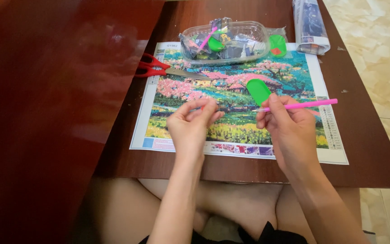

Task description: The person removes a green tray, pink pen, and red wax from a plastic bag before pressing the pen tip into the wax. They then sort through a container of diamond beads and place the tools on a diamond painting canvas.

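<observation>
Your left hand (194,123) hides whatever its fingers (202,106) pinch. The rolled sheet (311,25) is cut off at the top edge.

A single view, from a camera worn on the head, looks steeply down and forward over the person's lap onto the dark red-brown wooden tabletop (68,90). It sits close, within arm's reach. The pale marble-patterned tiled floor (384,58) fills the right edge of the frame.

A slim pink plastic pen (301,105) is lying nearly level in the right hand (285,124), tip pointing left, apparently just under a green oval plastic tray (258,91) resting on the colourful landscape canvas (231,90).
</observation>
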